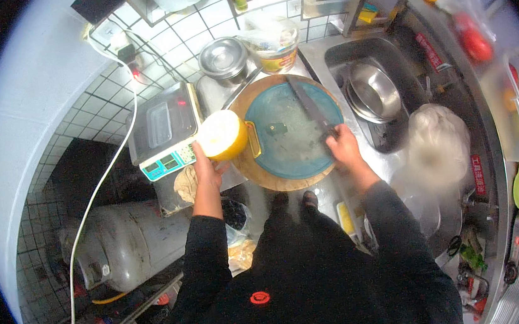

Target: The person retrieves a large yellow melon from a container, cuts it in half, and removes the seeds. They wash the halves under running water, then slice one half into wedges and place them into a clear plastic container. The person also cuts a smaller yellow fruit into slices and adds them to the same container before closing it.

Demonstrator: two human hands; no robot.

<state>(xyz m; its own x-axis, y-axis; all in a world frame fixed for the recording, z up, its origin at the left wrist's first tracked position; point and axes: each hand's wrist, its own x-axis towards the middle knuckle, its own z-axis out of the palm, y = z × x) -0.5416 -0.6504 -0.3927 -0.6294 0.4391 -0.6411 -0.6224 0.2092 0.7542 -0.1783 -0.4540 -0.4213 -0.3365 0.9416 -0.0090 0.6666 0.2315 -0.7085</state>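
Note:
My left hand (206, 170) holds a large yellow-skinned fruit (222, 136), probably a melon, with its pale cut face turned up. The fruit is over the left rim of a round wooden board (260, 173), beside a digital scale (164, 124). On that board lies a round blue-green cutting mat (287, 152) with a yellow handle (253, 139). In my right hand (345, 146) is the handle of a dark-bladed knife (305, 98). Its blade slants away from me over the mat's right half. Whether the blade touches the mat, I cannot tell.
Lidded steel pots (223, 59) and a plastic tub (278, 58) stand behind the board. The sink (338, 51) to the right contains steel bowls (374, 90), with a blurred plastic bag (438, 143) nearby. A white cable (96, 191) hangs at left, above a gas cylinder (131, 246).

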